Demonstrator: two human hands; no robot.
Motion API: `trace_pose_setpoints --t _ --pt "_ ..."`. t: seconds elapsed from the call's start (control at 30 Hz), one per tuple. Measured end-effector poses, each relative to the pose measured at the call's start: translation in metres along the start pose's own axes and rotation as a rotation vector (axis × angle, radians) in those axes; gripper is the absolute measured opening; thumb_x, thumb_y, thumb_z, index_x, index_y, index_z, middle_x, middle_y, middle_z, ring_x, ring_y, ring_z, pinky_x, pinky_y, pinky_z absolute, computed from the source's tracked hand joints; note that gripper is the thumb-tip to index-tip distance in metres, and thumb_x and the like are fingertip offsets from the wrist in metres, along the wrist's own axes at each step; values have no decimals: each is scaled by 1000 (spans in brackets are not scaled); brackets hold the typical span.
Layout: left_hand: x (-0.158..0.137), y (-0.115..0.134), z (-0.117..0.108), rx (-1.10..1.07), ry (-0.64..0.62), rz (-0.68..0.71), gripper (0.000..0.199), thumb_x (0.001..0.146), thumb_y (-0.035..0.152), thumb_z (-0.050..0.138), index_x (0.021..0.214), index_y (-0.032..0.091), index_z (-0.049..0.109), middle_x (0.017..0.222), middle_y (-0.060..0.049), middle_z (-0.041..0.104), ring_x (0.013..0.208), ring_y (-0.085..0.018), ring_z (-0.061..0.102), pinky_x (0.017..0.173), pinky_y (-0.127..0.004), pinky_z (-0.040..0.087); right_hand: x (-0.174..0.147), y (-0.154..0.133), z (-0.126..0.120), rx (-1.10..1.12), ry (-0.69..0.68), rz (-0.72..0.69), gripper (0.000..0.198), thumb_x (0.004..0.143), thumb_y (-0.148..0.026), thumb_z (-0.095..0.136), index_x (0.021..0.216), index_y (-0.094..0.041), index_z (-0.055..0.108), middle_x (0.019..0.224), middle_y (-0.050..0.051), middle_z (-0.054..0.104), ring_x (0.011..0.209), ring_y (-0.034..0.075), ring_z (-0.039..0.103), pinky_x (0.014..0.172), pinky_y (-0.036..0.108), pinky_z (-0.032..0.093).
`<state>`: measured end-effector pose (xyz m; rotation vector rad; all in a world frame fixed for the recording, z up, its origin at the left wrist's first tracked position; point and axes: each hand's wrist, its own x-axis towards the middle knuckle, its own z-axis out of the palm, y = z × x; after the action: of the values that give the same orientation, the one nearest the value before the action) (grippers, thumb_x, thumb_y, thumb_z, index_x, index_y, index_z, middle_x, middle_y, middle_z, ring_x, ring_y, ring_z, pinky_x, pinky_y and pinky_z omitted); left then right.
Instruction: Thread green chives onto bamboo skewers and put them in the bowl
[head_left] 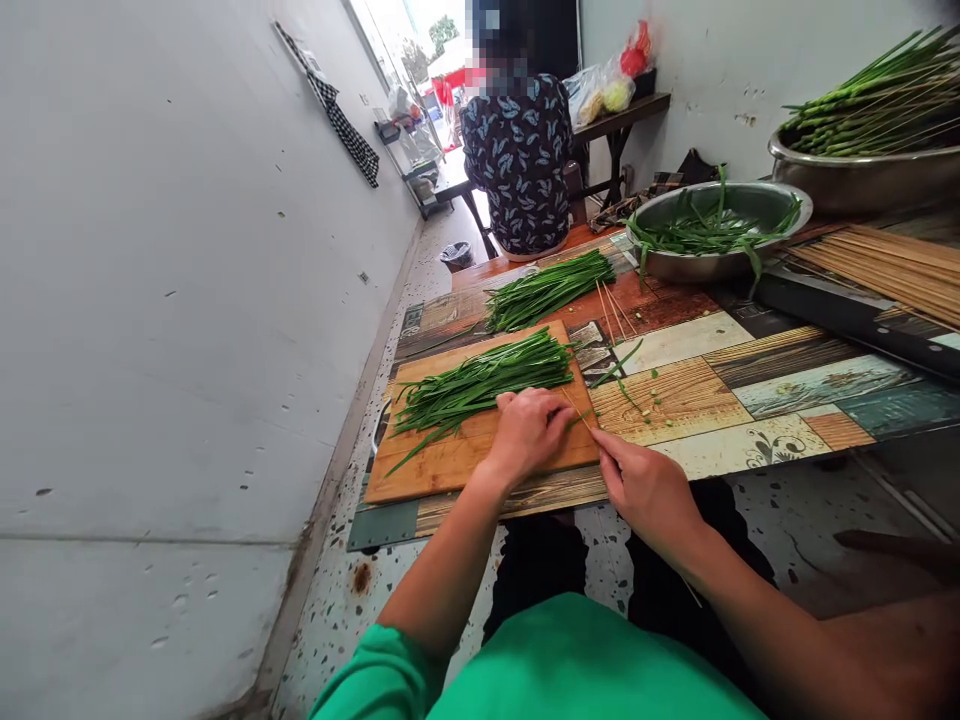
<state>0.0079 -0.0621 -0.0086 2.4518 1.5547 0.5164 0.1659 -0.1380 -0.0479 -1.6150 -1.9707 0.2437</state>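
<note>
A bundle of cut garlic chives [480,380] lies across a wooden cutting board [442,470]. My left hand [525,430] rests on the board at the bundle's near right side, fingers curled down over a few chive stalks whose ends show beside the fingertips. Between the fingers of my right hand [645,480] is a thin bamboo skewer [579,411], its tip pointing up and left past my left fingertips toward the chives. The skewer's other end comes out below my right wrist. What lies beneath my left palm is hidden.
Beyond the board lie a second chive bundle [551,288] and a few loose skewers [615,310]. To the right are a steel bowl of chives [720,260], a large basin [862,180], a skewer pile [892,260] and a black-handled knife [855,320]. A person [517,165] sits ahead.
</note>
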Motion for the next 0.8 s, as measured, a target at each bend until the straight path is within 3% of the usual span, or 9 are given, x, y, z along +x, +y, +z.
trace_pose_setpoints --t 0.13,0.3,0.53,0.7,0.8 --pt "10 -11 -8 167 141 -98 17 86 29 55 93 22 70 95 -5 69 95 -21 56 82 -38 28 -6 3 2 54 81 -8 33 86 -16 46 113 -14 66 101 6 73 78 20 71 63 27 54" --pt "24 -23 -9 288 89 -47 19 82 29 61 98 23 70 99 -7 66 101 -25 52 84 -40 28 -12 6 5 107 141 -20 33 87 -16 45 112 -13 66 103 7 72 79 20 71 66 28 56" --pt "21 -22 -17 139 59 50 11 82 26 62 88 24 71 96 -2 69 96 -20 58 88 -38 33 -15 9 7 197 207 -60 33 88 -16 45 115 -10 64 104 10 71 84 20 71 72 27 57" --pt "18 -21 -16 19 -4 1 15 84 24 58 90 22 72 92 -2 73 86 -17 64 81 -29 44 -21 8 4 229 249 -75 32 89 -16 45 114 -11 64 100 9 73 79 17 71 69 25 57" --pt "19 -21 -12 38 39 13 20 87 23 53 90 19 72 95 -5 72 89 -18 64 82 -28 46 -22 8 2 218 253 -66 32 89 -17 45 113 -12 65 100 9 73 78 17 71 68 25 57"
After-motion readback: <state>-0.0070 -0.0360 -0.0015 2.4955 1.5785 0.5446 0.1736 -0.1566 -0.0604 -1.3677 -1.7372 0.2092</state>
